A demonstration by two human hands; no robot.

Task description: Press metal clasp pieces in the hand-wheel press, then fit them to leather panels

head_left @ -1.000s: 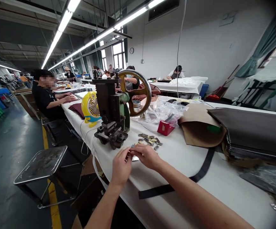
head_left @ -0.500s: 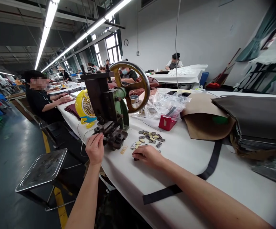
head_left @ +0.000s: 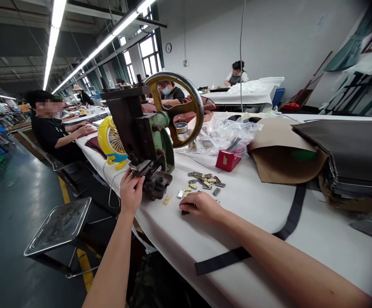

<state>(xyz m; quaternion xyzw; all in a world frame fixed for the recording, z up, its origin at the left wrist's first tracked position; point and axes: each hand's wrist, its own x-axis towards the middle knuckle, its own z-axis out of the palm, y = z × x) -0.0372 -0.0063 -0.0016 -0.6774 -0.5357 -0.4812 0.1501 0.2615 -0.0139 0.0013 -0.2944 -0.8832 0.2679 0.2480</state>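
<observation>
A hand press (head_left: 141, 128), dark metal with a green frame and a large yellow-brown handwheel (head_left: 173, 109), stands on the white-covered table. My left hand (head_left: 131, 190) is at the near left side of its lower die block (head_left: 155, 182), thumb and fingers bent against it. Whatever lies between those fingertips is hidden. My right hand (head_left: 201, 205) rests on the table with curled fingers over a small dark piece (head_left: 185, 212), mostly covered by them. Just beyond lies a loose pile of small flat patterned pieces (head_left: 206, 182), some showing pale yellow faces.
Behind the press stands a yellow fan (head_left: 111, 141). A red tape dispenser (head_left: 227, 160), clear plastic bags (head_left: 224, 137), brown paper (head_left: 285, 158) and stacked dark sheets (head_left: 349, 154) lie to the right. A black strap (head_left: 224, 260) curves under my right forearm. A metal stool (head_left: 59, 226) and co-workers are left.
My left hand has moved up and slightly forward onto the die block, its thumb now apart from the fingertips. My right hand has stayed by the pile. The view has shifted slightly.
</observation>
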